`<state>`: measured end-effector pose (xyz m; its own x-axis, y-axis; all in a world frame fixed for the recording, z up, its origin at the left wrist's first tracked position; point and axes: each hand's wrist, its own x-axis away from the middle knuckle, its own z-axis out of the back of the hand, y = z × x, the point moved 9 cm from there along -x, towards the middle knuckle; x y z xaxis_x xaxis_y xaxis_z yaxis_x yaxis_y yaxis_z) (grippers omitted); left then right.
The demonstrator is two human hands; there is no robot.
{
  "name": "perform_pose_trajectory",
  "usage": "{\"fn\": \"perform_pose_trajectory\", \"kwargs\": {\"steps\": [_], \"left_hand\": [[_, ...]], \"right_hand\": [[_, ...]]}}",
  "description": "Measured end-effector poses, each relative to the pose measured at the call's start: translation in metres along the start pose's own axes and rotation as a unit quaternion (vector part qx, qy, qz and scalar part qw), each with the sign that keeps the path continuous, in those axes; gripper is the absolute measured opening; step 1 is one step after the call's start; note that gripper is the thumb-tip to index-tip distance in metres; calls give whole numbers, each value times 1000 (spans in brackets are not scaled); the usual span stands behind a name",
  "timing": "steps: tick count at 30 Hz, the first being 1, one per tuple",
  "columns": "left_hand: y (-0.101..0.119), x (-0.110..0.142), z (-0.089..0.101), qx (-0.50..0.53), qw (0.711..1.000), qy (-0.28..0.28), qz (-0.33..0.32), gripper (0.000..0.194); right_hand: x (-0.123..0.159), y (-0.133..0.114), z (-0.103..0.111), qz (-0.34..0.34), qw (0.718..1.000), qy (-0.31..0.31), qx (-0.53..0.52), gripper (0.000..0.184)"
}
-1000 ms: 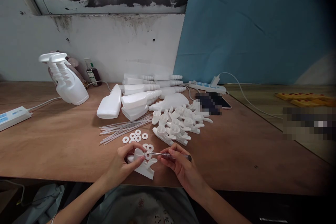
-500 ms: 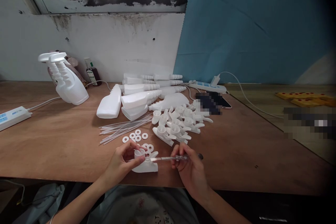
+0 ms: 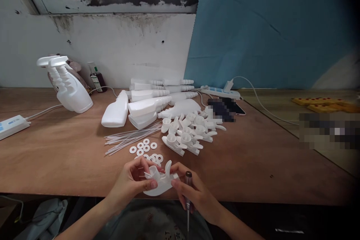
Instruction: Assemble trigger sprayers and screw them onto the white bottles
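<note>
At the table's front edge, my left hand (image 3: 131, 176) grips the collar end of a white trigger spray head (image 3: 159, 188). The thumb lies along its near side, and the trigger sticks upward. My right hand (image 3: 195, 193) pinches the other end between thumb and forefinger. Tucked in that same hand is a screwdriver (image 3: 188, 180) with a dark cap, its shaft pointing down past the table edge. Just beyond my left fingers lie several white ring washers (image 3: 146, 148). A pile of more white spray heads (image 3: 187, 137) sits farther back to the right.
Thin white tubes (image 3: 128, 139) lie behind the washers. White bottles (image 3: 115, 110) lie toward the wall, and two with spray heads (image 3: 74, 93) stand left. A dark bottle (image 3: 97, 79), power strips (image 3: 12, 125) and a phone (image 3: 234, 105) are also on the table.
The screwdriver has swung from pointing at the spray head to hanging downward in my right hand. That hand has moved left and taken the spray head's free end, which is now lifted and tilted.
</note>
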<state>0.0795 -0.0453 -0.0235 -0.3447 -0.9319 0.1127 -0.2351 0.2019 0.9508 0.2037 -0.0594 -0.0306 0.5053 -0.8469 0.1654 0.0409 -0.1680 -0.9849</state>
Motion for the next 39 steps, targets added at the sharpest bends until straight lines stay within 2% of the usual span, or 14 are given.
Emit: {"fn": "perform_pose_trajectory", "kwargs": {"steps": [4,7,11,13,15,18,20,23,28,30,32,35,37,39], "left_hand": [[0,2,-7,-18,1000,-12,-7,36],[1,4,-11,-45,999,-17,-25,37],[6,8,-16,-150,985,-27,-79,35],[14,13,-20,-227,964,-28,-138,33],[23,19,-28,-300,929,-40,-214,30],[29,28,-40,-353,888,-59,-290,25],[30,29,-43,-355,882,-62,-304,25],[30,28,-44,-346,889,-66,-291,23],[32,30,-46,-328,902,-87,-265,7],[39,31,-41,-320,905,-67,-272,7],[45,28,-28,-321,907,-20,-271,10],[42,14,4,-372,903,66,-206,19],[35,2,25,-430,884,102,-155,21],[31,-6,36,-500,844,119,-152,20]], "right_hand": [[3,-7,4,34,998,17,56,26],[5,-7,7,25,994,27,101,26],[11,-15,11,20,977,42,209,25],[15,-22,10,30,962,47,266,23],[19,-29,10,38,948,54,312,23],[22,-32,9,43,928,72,362,24],[23,-32,9,50,919,84,383,24],[22,-31,10,52,908,97,405,26],[19,-33,11,47,894,102,433,24],[19,-32,10,42,893,96,438,22],[18,-32,11,37,889,99,445,22],[18,-32,24,16,882,117,456,22],[19,-32,41,-9,875,135,465,23],[21,-34,65,-31,864,163,475,25]]}}
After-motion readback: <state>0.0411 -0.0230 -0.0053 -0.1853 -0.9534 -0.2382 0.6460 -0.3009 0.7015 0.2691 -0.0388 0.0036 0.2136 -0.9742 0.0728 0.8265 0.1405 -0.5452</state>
